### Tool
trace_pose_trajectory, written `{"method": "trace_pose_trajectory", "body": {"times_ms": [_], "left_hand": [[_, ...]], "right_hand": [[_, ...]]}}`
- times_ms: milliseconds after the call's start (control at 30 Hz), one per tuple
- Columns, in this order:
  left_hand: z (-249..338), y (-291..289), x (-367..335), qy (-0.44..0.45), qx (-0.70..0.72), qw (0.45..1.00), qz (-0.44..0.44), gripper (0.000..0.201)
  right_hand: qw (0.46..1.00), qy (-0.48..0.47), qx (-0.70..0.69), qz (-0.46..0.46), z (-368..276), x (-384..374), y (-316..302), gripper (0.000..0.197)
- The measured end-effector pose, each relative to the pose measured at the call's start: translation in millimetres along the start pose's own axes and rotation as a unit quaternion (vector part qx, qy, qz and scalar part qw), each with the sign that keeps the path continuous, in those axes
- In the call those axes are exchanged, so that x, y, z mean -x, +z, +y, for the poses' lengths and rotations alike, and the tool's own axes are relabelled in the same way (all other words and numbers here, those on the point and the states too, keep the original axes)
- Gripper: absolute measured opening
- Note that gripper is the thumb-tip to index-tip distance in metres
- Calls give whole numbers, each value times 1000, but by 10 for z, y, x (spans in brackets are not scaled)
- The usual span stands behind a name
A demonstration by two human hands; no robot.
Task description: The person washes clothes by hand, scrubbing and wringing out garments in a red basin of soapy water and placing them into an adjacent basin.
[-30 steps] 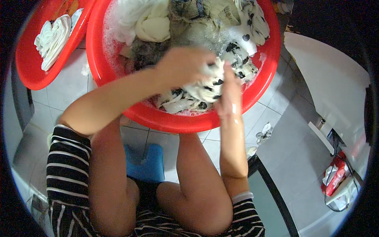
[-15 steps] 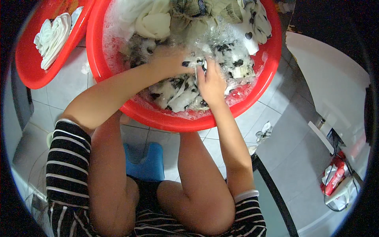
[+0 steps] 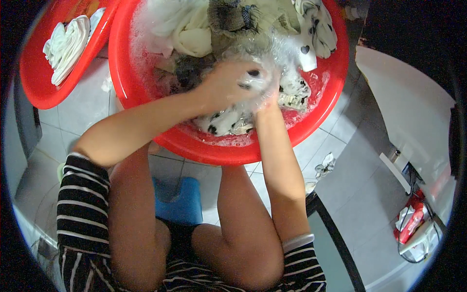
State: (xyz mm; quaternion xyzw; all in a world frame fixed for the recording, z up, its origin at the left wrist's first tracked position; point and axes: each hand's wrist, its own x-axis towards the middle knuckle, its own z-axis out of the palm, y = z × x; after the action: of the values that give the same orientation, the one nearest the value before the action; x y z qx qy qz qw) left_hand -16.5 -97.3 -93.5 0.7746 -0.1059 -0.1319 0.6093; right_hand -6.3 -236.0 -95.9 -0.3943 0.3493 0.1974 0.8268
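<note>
A large red basin (image 3: 214, 155) holds soapy water and laundry. Both hands are together over its middle, smeared by motion and splashing suds. My left hand (image 3: 231, 82) is closed on a white cloth with black spots (image 3: 253, 73). Pressed against the same cloth from the right is my right hand (image 3: 268, 100), its fingers mostly hidden by foam. More black-spotted white fabric (image 3: 224, 122) lies in the water below the hands. Beyond them are a cream cloth (image 3: 192, 41), a dark olive-brown garment (image 3: 228, 19) and a white piece with a black heart (image 3: 306, 56).
A smaller red basin (image 3: 36, 90) with folded white cloth (image 3: 68, 46) stands at the upper left. Beneath me is a blue stool (image 3: 182, 202). A crumpled cloth (image 3: 325, 165) lies on the tiled floor, and a red-and-white package (image 3: 411, 221) with a cable sits at the far right.
My left hand has shifted slightly right and come over the cloth, and my right hand has sunk into the suds. The water splashes more, and the spotted fabric has been pulled together.
</note>
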Motion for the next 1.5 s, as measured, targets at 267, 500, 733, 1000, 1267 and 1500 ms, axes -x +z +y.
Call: {"method": "trace_pose_trajectory", "body": {"times_ms": [267, 500, 733, 1000, 1267, 1500], "left_hand": [[175, -281, -291, 63, -241, 968, 1, 32], [637, -19, 139, 168, -144, 969, -105, 34], [80, -435, 22, 23, -256, 966, -28, 40], [-550, -78, 48, 65, -295, 941, -154, 62], [-927, -79, -275, -233, -317, 878, -273, 59], [-749, 105, -131, -197, -271, 941, 52, 55]], "right_hand": [[993, -25, 50, 104, 60, 481, 545, 33], [996, 76, 42, 12, -150, 303, -122, 34], [917, -145, 365, 68, -523, 693, -129, 42], [598, -292, 746, 15, 37, 370, -337, 43], [517, 7, 851, 95, 255, -314, -227, 51], [300, -398, 866, -23, 331, -423, -848, 45]]}}
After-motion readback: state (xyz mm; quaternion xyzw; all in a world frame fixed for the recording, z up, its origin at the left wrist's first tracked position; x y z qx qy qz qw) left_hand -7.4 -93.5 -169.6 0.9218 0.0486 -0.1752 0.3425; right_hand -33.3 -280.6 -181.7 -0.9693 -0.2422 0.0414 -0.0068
